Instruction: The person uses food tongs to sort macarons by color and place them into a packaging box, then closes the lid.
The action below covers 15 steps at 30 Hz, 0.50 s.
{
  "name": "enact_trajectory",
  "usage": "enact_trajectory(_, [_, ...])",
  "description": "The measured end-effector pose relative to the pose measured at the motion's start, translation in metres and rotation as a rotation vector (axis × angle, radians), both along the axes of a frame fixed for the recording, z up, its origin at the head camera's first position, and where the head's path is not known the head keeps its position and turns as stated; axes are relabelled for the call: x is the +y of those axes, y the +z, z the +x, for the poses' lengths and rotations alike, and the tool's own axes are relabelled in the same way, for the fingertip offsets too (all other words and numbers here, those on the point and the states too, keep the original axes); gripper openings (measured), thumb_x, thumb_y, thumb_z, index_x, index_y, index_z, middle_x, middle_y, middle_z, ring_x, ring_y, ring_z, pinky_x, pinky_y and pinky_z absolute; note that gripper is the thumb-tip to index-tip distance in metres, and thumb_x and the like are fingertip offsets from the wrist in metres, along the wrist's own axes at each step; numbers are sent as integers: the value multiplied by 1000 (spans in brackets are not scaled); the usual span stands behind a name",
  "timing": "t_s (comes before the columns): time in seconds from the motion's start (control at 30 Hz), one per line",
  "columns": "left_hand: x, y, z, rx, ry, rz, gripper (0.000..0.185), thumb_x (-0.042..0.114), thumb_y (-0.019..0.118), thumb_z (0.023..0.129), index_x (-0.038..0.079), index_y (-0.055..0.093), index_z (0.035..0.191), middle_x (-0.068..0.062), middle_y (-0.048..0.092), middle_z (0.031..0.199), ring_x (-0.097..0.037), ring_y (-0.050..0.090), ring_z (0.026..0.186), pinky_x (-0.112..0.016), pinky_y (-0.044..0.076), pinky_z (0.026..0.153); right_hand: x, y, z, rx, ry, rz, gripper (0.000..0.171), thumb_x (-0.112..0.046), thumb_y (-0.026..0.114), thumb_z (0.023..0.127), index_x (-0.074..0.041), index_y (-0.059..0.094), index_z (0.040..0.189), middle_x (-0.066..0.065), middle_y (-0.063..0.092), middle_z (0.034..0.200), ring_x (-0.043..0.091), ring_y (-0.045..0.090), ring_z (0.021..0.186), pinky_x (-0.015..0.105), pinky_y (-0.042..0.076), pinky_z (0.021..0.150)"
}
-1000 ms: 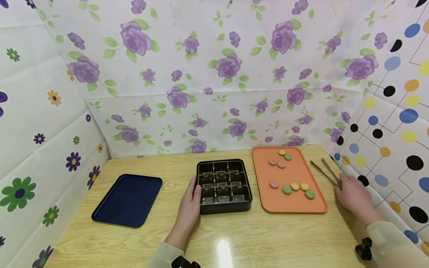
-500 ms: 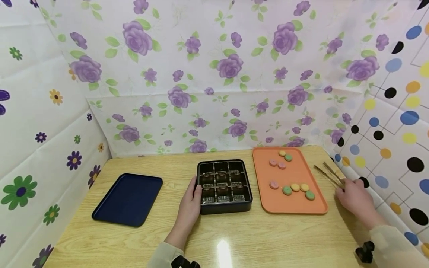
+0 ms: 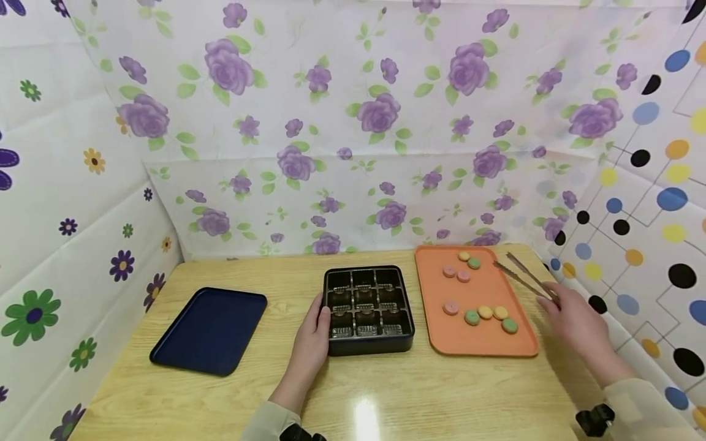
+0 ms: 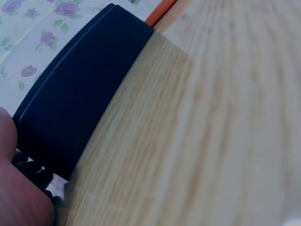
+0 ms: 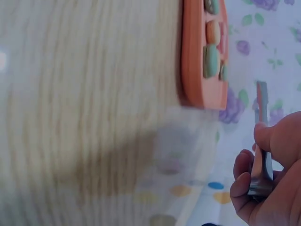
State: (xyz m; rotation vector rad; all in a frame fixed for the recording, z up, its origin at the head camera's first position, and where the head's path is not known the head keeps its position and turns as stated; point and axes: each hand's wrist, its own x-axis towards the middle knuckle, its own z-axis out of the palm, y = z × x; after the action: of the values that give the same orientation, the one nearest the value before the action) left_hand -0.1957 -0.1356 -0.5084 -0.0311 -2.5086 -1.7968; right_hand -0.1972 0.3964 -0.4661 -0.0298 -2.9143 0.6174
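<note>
at the three o'clock edge of the desk [image 3: 419, 392], the right hand [image 3: 573, 321] had its fingers curled round the handle end of a pair of metal tongs [image 3: 521, 277], pinching them. the tongs were lifted and pointed toward eleven o'clock, their tips above the far right rim of the orange tray [image 3: 436, 334]. on that tray lay small round cookies: pink ones [image 3: 450, 307], green ones [image 3: 472, 316] and yellow ones [image 3: 485, 312], in a far cluster and a near row. just at nine o'clock of the tray sat a black compartment box [image 3: 368, 301], nine cells in a grid, apart from the tray by a thin strip of wood. the left hand [image 3: 313, 343] rested against the box's left wall, fingers straight and relaxed, gripping nothing. farther toward nine o'clock, well apart, lay a dark blue tray [image 3: 209, 331]. flowered sheets hung round the desk on all sides.
</note>
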Motion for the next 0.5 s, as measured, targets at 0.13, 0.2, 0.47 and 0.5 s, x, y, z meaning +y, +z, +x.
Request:
enact_trajectory(0.13, [0,-1,2,-5,-1,10,59,37,40,123,17,29,177,-11,32,179,-41,29,163,-67,28,129,-13,3,-1,25,22,6,50,-27,59,117,6,56,154,23,72,108,28,64,77,39,46,58])
enact_trajectory(0.2, [0,-2,2,-4,-2,10,59,37,39,123,17,29,177,-12,31,179,-42,29,163,-68,29,128,-19,3,-2,36,40,13,47,-26,62,116,4,59,152,22,72,105,28,62,75,39,44,56])
enact_trajectory(0.47, [1,-2,2,-12,1,-4,60,40,38,123,18,28,178,-12,30,180,-43,27,164,-69,27,129,-35,-3,-7,40,58,47,45,-26,67,114,-2,65,152,15,69,96,22,55,67,37,40,54])
enact_trajectory(0.5, [1,-2,1,-11,0,-4,60,40,38,123,17,28,178,-12,30,180,-43,27,164,-68,27,129,-36,-2,-8,40,57,49,45,-27,68,114,-3,65,152,17,69,97,23,56,68,38,40,55])
